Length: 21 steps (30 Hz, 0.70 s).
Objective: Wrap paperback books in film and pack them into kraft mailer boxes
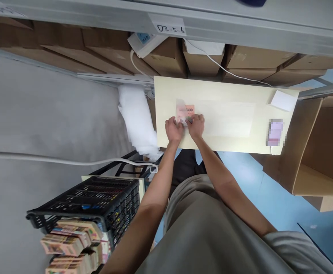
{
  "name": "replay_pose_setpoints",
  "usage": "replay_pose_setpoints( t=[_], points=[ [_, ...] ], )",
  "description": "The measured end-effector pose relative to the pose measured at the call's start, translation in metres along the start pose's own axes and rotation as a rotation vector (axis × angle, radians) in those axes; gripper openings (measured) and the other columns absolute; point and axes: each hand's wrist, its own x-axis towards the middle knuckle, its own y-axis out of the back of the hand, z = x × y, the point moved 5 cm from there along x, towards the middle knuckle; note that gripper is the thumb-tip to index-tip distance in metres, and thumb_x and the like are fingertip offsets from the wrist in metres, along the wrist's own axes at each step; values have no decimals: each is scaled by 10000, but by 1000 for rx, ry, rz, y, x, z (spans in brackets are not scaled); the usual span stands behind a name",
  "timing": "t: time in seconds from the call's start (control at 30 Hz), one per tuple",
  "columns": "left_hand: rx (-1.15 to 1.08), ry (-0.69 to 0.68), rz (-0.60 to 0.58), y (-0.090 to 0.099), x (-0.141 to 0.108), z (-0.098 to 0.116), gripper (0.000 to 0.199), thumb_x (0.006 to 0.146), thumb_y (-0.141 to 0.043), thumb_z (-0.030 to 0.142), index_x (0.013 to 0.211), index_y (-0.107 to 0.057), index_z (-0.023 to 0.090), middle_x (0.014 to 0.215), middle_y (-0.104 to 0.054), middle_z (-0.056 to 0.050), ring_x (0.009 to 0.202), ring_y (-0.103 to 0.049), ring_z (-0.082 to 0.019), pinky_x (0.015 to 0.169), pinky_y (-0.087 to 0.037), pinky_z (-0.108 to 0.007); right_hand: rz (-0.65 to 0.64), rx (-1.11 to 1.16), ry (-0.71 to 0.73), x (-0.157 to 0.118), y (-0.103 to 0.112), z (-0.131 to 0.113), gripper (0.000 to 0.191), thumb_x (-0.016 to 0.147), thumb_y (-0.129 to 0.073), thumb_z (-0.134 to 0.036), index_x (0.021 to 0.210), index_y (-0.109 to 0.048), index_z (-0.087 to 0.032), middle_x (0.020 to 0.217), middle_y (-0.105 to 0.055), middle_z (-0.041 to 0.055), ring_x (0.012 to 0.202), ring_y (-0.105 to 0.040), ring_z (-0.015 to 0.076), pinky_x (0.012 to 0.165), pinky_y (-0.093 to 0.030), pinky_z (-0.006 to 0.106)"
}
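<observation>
A small orange-pink booklet (189,109) with dark print lies on the cream tabletop, partly covered on its left by a translucent strip of film (180,103). My left hand (173,129) is closed at the lower left edge of the booklet, fingers curled on the film. At its lower right edge, my right hand (196,126) pinches the booklet with bent fingers. Between the fingertips a greyish patch shows, too blurred to name. Just right of my right hand, a pale translucent sheet (226,118) lies flat on the tabletop (166,89).
On the table's right are a folded white paper (283,101) and a pixelated phone-like object (275,131). White wrapping material (136,118) hangs at the left. A black crate (89,198) stands by stacked books (66,243). Cardboard boxes (252,57) line the shelf; an open carton (323,148) stands right.
</observation>
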Motion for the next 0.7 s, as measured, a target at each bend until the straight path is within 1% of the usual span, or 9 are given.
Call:
replay_pose_setpoints(
  t=[0.07, 0.13, 0.2, 0.23, 0.33, 0.43, 0.53, 0.63, 0.7],
  points=[
    [-50, 146, -29, -2, 5, -3, 351, 856, -789, 224, 1200, -720, 225, 1011, -710, -72, 1034, -735, -288, 1094, -592, -480, 2, 32, 0, 2, 0, 2, 139, 1029, -738, -255, 1140, -656, -245, 1360, -596, 143, 1307, -580, 318, 1130, -543, 470],
    [-145, 277, -73, -6, 10, -3, 322, 848, -811, 271, 1151, -712, 225, 875, -688, -14, 930, -735, -253, 1003, -608, -421, -10, 63, 0, 5, 0, 3, 142, 1024, -726, -240, 1145, -652, -250, 1367, -599, 145, 1316, -576, 324, 1121, -550, 481],
    [-250, 354, -103, -9, 17, 1, 253, 867, -795, 305, 1091, -718, 216, 764, -645, 24, 833, -715, -223, 884, -603, -360, -36, 85, 2, 6, 1, 5, 143, 1023, -717, -230, 1147, -648, -252, 1372, -602, 143, 1327, -577, 323, 1110, -560, 476],
    [-292, 371, -112, -9, 20, 4, 215, 873, -783, 308, 1054, -723, 211, 726, -624, 35, 786, -696, -208, 828, -591, -336, -50, 90, 7, 7, 2, 5, 143, 1024, -712, -227, 1148, -647, -253, 1371, -606, 140, 1327, -581, 318, 1104, -565, 467],
    [-346, 380, -108, -9, 27, 11, 141, 834, -776, 271, 948, -720, 211, 694, -605, 43, 704, -634, -171, 717, -554, -289, -81, 73, 38, 6, 6, 7, 141, 1034, -688, -213, 1163, -646, -251, 1365, -616, 133, 1312, -596, 296, 1098, -572, 446],
    [-348, 361, -116, -8, 28, 15, 157, 790, -782, 240, 916, -690, 226, 754, -658, 23, 738, -662, -171, 698, -564, -275, -108, 39, 70, 6, 8, 8, 162, 1049, -658, -192, 1204, -647, -240, 1373, -621, 138, 1306, -611, 290, 1110, -569, 453],
    [-328, 323, -149, -7, 24, 16, 174, 817, -742, 237, 971, -663, 239, 804, -700, 15, 800, -717, -183, 776, -605, -295, -128, 21, 79, 8, 10, 8, 178, 1055, -658, -186, 1225, -642, -236, 1393, -621, 147, 1326, -620, 300, 1103, -582, 462],
    [-298, 243, -153, -3, 21, 20, 181, 847, -692, 216, 1023, -660, 244, 875, -749, -1, 854, -739, -188, 886, -631, -329, -140, 7, 91, 8, 13, 7, 164, 1050, -685, -206, 1201, -630, -238, 1377, -634, 151, 1317, -636, 313, 1086, -600, 468],
    [-306, 217, -152, -1, 20, 22, 203, 853, -674, 194, 1050, -669, 240, 933, -781, -24, 865, -749, -192, 907, -639, -342, -123, -12, 109, 6, 16, 6, 187, 1051, -688, -225, 1223, -617, -229, 1377, -638, 165, 1297, -653, 323, 1066, -612, 472]
  ],
)
